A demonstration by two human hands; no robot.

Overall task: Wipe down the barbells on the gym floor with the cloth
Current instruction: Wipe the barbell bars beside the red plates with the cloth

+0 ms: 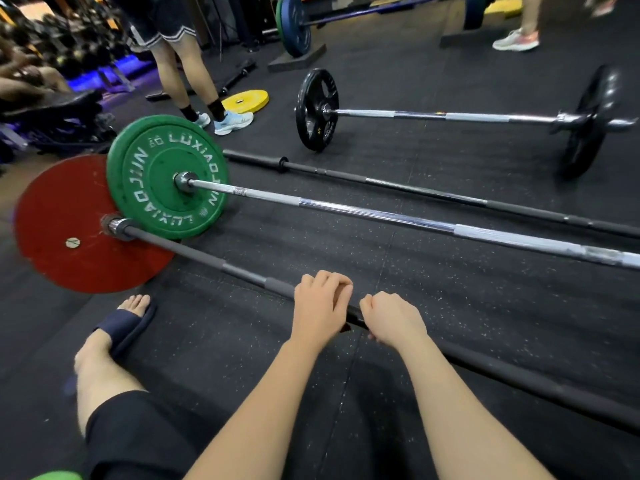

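Head view: the person crouches over the nearest barbell (pixel 207 260), a black bar that lies on the speckled black gym floor (pixel 450 306) and runs from a red plate (pixel 79 233) at the left down to the lower right edge of the frame. Both hands sit on its shaft, close together. The left hand (pixel 322 306) has its fingers (pixel 329 280) curled over the top of the bar. The right hand (pixel 391 318) is balled tight around it just beside the left.

Between the two hands a short dark cloth (pixel 354 315) wraps the bar and disappears under both. A dark reddish edge shows below it. Each hand seems to grip the cloth against the shaft, though cloth and bar are hard to tell apart there.

Beyond this bar lies a chrome barbell (pixel 346 210) with a green plate (pixel 166 174) that leans against the red one. Behind that is a bare black bar (pixel 381 183), and behind that a chrome bar with black plates (pixel 450 116). A yellow plate (pixel 246 100) lies flat farther back, near the sneakers of a standing person (pixel 183 71).

The wearer's own left foot, in a dark blue slipper (pixel 128 327), rests on the floor below the red plate.
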